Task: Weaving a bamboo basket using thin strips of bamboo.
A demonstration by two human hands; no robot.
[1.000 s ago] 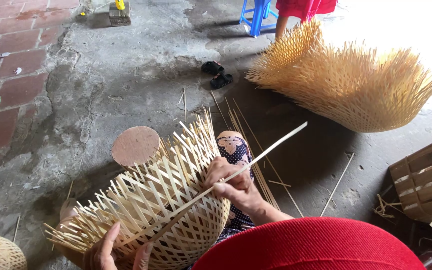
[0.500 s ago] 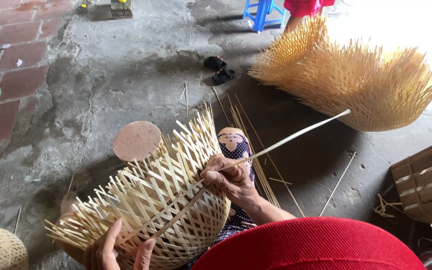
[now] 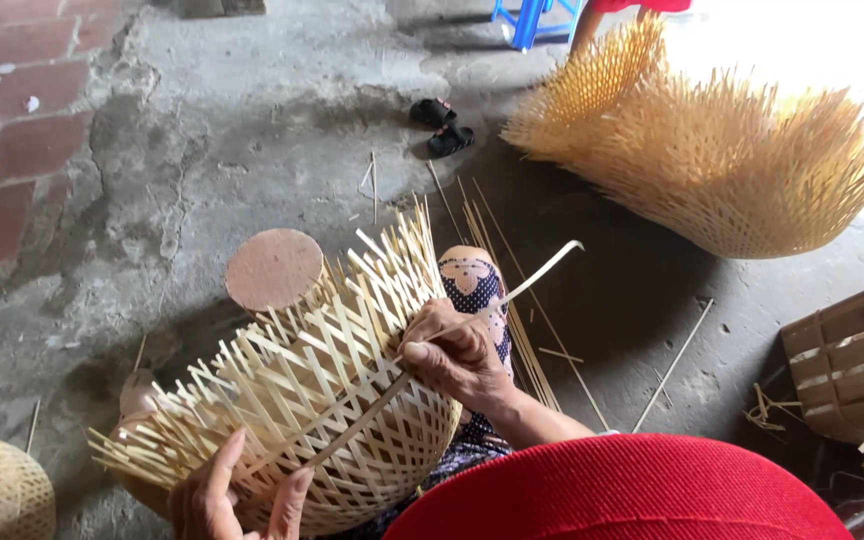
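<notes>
The right hand [image 3: 457, 355] pinches a long bamboo strip [image 3: 512, 295], threading it through the half-woven basket [image 3: 322, 400] on the lap; the left hand [image 3: 222, 495], fingers curled, grips its lower wall, apparently steadying it.

Rough grey concrete floor [image 3: 252, 130], cracked and stained. Red brick paving [image 3: 12, 110] along the left edge. Blue stool legs [image 3: 532, 20] at the top. Bright daylight washing out the upper right corner.
</notes>
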